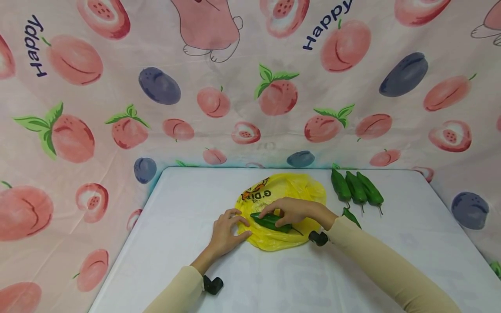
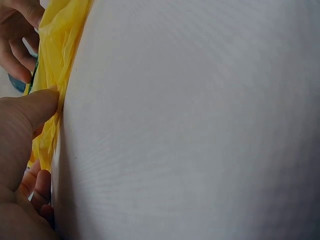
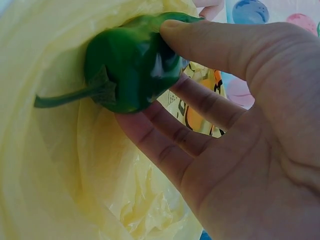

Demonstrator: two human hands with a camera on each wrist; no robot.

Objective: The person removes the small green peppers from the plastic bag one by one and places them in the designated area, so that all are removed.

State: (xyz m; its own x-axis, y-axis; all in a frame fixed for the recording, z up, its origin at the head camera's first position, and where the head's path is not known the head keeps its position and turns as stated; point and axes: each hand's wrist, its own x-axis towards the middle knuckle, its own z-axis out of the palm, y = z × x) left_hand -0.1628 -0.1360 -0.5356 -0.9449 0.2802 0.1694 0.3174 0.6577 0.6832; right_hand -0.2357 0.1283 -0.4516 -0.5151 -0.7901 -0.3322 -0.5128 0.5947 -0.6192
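Observation:
A yellow plastic bag (image 1: 301, 189) with printed lettering lies spread on the white table. My right hand (image 1: 293, 210) grips a long green pepper (image 1: 270, 222) over the bag; in the right wrist view, thumb and fingers hold the green pepper (image 3: 132, 65) on opposite sides, its stem pointing left. At the bag's left edge is my left hand (image 1: 225, 232). The left wrist view shows that left hand (image 2: 22, 135) with its thumb and curled fingers on the yellow plastic (image 2: 60, 45), holding its edge. Part of the right hand (image 2: 17, 42) appears there too.
Three green peppers (image 1: 356, 189) lie side by side at the table's back right. Another green pepper (image 1: 351, 216) is partly hidden behind the right sleeve (image 1: 375, 261). A fruit-print cloth (image 1: 250, 87) hangs behind the white table (image 1: 176, 195).

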